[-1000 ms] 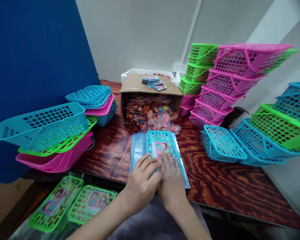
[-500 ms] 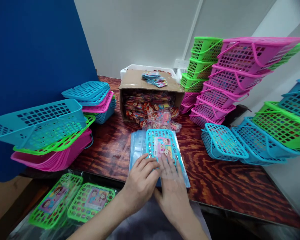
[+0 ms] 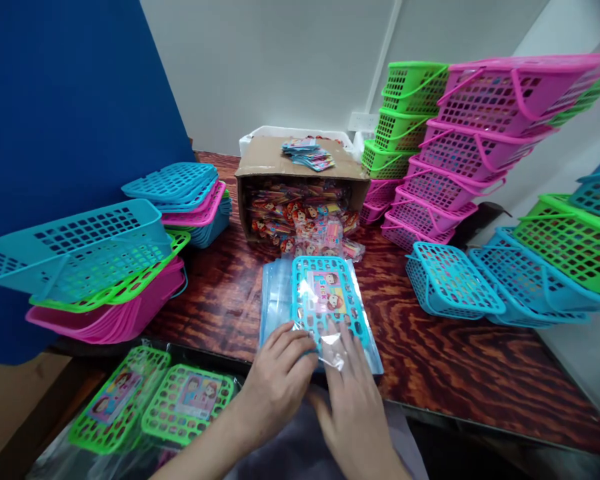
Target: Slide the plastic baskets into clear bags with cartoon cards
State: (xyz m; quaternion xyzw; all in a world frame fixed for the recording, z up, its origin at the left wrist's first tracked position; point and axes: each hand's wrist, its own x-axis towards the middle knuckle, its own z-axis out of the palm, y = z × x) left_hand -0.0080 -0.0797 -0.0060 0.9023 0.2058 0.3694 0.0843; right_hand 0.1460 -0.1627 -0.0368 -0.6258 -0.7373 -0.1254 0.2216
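A blue perforated basket lid [image 3: 350,303] with a cartoon card [image 3: 327,293] lies inside a clear plastic bag [image 3: 375,353] at the table's front edge. Curled at the bag's near left edge, my left hand [image 3: 283,377] pinches its mouth. My right hand [image 3: 350,387] is open, its straight fingers under the clear film at the bag's mouth, by the lid's near end. What lies beneath the lid is hidden. Under the bag and to its left is a pile of flat clear bags [image 3: 275,293].
A cardboard box [image 3: 300,160] of small printed packets stands behind the bag. Empty baskets [image 3: 115,307] and lids [image 3: 175,183] are stacked at left. Filled pink baskets [image 3: 445,180], green baskets [image 3: 397,130] and blue baskets [image 3: 455,287] stand at right. Bagged green-lidded baskets [image 3: 187,403] lie below left.
My right hand has drawn back toward me, its fingers off the card and nearer the bag's mouth. My left hand has shifted slightly toward me, and the card shows more fully.
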